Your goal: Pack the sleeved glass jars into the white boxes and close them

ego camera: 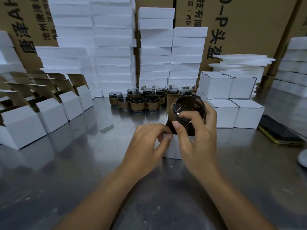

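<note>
Right hand [197, 138] is gripping a sleeved jar [189, 107] near its rim, tilted toward the camera, just above the open white box [172, 150]. Left hand [146, 143] is pinching the box's near edge, steadying it. Judgement: the jar needs righting and centring so its sleeve is not catching on the raised flap. Waiting jars [137, 102] are standing behind. Closed boxes [232, 113] are crowding the right side, with a phone [279, 131] beyond them.
</note>
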The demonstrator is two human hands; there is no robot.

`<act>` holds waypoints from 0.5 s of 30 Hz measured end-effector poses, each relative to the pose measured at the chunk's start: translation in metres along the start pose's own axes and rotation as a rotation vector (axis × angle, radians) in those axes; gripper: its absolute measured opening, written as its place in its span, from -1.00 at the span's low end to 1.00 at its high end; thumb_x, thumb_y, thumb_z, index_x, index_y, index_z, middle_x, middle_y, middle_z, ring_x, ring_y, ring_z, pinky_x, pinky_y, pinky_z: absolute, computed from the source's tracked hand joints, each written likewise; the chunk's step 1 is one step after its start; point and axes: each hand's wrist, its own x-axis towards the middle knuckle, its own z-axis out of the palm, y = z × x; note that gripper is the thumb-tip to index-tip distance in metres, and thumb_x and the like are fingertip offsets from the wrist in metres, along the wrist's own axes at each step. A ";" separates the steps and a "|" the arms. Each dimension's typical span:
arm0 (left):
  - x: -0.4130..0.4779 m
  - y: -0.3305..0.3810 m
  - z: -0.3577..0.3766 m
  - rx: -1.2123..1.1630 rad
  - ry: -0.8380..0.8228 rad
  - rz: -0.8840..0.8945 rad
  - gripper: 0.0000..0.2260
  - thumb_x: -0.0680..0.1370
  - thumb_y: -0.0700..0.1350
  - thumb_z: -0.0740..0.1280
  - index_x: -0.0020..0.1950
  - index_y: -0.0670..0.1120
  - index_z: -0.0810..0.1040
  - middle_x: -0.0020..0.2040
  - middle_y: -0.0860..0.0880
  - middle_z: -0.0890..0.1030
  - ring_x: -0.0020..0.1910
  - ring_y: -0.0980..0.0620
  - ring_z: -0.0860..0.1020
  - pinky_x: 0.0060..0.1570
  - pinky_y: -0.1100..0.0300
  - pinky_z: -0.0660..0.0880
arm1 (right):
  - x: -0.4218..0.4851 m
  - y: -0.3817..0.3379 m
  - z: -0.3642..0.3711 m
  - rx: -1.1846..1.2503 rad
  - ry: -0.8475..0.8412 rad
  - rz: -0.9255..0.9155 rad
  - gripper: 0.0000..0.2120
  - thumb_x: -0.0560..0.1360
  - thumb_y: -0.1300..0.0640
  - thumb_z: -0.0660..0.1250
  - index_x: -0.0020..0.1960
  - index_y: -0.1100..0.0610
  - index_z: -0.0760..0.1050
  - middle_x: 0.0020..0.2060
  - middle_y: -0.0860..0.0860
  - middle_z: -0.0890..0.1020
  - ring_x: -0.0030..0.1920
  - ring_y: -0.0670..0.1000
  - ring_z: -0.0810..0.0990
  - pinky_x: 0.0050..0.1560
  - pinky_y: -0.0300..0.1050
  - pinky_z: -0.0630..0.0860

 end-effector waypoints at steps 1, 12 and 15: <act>0.000 0.000 0.000 -0.001 0.007 0.000 -0.89 0.53 -0.04 0.23 -0.05 -0.01 0.53 -0.23 0.11 0.53 -0.21 0.19 0.46 -0.04 0.17 0.36 | 0.000 0.000 0.000 -0.018 -0.004 -0.004 -0.89 0.47 0.18 0.34 -0.01 0.15 0.53 0.28 0.17 0.34 0.31 -0.07 0.34 0.20 -0.45 0.29; -0.001 0.001 -0.001 0.000 0.022 -0.037 -0.84 0.50 0.03 0.25 -0.11 -0.04 0.52 -0.31 0.08 0.48 -0.24 0.15 0.42 -0.05 0.29 0.31 | -0.001 0.001 -0.002 -0.038 -0.178 0.154 -0.92 0.46 0.13 0.38 -0.13 0.04 0.48 0.39 -0.01 0.27 0.38 -0.11 0.25 0.21 -0.32 0.24; -0.001 0.001 -0.003 0.011 0.032 -0.041 -0.81 0.49 0.07 0.27 -0.14 -0.04 0.51 -0.32 0.07 0.48 -0.25 0.14 0.42 -0.07 0.21 0.33 | -0.001 0.005 -0.002 -0.042 -0.223 0.168 -0.93 0.49 0.13 0.34 -0.15 0.01 0.47 0.44 -0.05 0.20 0.45 -0.08 0.15 0.31 -0.18 0.16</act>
